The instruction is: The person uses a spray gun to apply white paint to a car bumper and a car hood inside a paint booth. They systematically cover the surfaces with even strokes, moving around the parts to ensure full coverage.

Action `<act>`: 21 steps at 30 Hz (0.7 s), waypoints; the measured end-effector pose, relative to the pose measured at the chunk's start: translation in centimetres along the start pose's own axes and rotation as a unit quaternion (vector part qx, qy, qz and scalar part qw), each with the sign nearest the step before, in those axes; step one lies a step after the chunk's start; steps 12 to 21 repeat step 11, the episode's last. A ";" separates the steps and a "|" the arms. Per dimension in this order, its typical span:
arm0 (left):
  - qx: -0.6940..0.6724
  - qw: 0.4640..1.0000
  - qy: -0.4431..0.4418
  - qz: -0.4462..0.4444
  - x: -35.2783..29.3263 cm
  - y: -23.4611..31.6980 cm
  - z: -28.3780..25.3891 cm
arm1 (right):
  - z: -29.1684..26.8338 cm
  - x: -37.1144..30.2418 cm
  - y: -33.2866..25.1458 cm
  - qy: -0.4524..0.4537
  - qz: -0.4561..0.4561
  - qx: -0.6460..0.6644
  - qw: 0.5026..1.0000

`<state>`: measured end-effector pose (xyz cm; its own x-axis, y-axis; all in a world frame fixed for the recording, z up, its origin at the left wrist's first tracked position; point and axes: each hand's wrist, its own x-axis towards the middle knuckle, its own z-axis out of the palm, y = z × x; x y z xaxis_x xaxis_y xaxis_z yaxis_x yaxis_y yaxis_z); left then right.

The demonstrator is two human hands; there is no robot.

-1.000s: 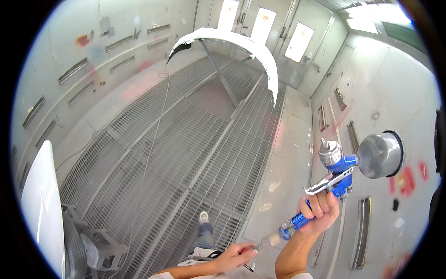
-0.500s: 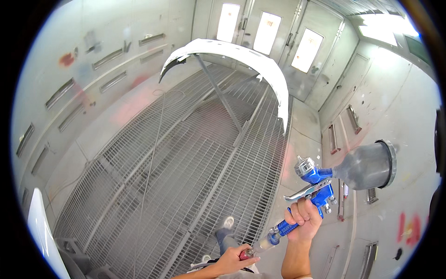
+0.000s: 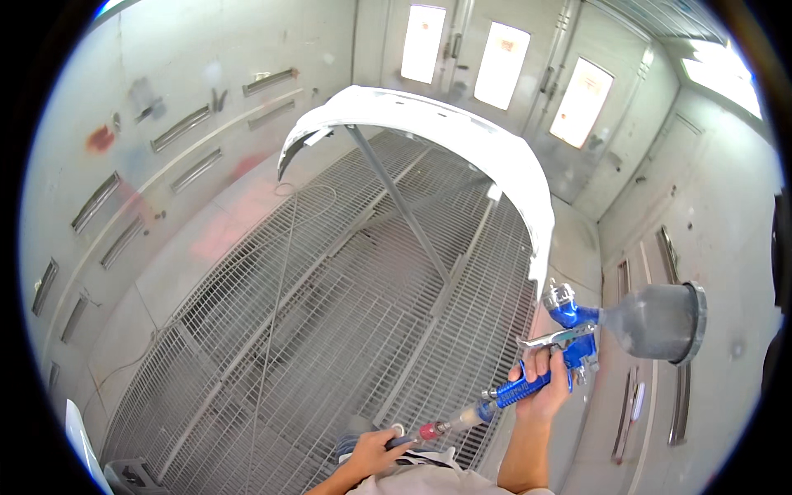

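Observation:
My right hand (image 3: 543, 394) is wrapped round the blue handle of a spray gun (image 3: 582, 350), its fingers just below the silver trigger. A grey paint cup (image 3: 656, 323) juts from the gun toward the right. From the handle's base a clear fitting and a red coupling (image 3: 431, 430) run down to a dark air hose (image 3: 401, 442). Low in the middle, my left hand (image 3: 371, 454) is closed on that hose. Beyond the gun stands a white curved car bumper (image 3: 470, 124); its right end comes close to the gun's nozzle in the picture.
A grey metal stand (image 3: 398, 194) carries the bumper over a grated floor (image 3: 330, 330). A thin cable (image 3: 276, 322) trails across the grating on the left. Stained booth walls (image 3: 74, 148) enclose both sides, and doors with bright windows (image 3: 502, 66) close the far end. A white panel edge (image 3: 81, 441) shows lower left.
The bumper appears larger and nearer, its right end now beside the gun's nozzle. My left hand has shifted left, from the red coupling onto the hose. The gun sits slightly lower in view.

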<state>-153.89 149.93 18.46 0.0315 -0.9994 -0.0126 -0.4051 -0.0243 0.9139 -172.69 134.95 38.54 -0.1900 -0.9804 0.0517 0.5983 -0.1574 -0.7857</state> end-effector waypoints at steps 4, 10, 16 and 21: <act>0.121 0.981 0.088 -0.120 4.3 -12.3 -2.7 | 2.0 10.0 2.5 0.009 -0.050 0.025 0.998; 0.139 0.913 0.182 -0.338 10.1 -23.0 -11.2 | 2.5 23.0 4.3 0.013 -0.181 -0.031 0.983; 0.168 0.905 0.197 -0.339 12.6 -23.8 -12.5 | 3.7 24.2 4.5 -0.029 -0.163 0.021 0.986; 0.168 0.905 0.197 -0.339 12.6 -23.8 -12.5 | 3.7 24.2 4.5 -0.029 -0.163 0.021 0.986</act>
